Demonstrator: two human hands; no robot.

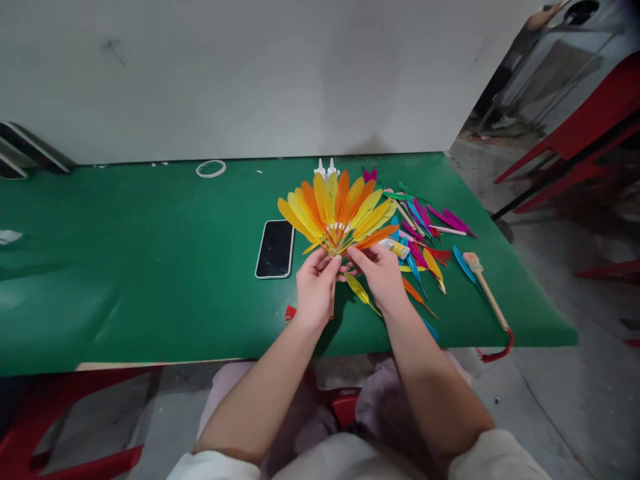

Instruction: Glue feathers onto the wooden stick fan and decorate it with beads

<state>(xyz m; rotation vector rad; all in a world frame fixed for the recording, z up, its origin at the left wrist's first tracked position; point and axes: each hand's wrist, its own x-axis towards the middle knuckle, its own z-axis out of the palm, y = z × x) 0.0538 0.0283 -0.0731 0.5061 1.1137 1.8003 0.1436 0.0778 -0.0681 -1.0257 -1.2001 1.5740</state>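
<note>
A fan of yellow and orange feathers (325,200) is spread upright in front of me above the green table. My left hand (316,283) is closed around its base, where a thin wooden handle (333,300) runs down beside the fingers. On the other side, my right hand (377,272) pinches the quill end of an orange feather (379,237) at the fan's lower right edge. Some of the right fingers are hidden behind the fan's base. Just below the hands lies a loose yellow feather (361,292).
A phone (275,249) lies left of the fan, with a white ring (211,169) farther back. White nozzle bottles (327,167) stand behind. Loose coloured feathers (421,217), a glue tube (397,249) and a tasselled wooden stick (490,297) lie rightward on the green table (150,267).
</note>
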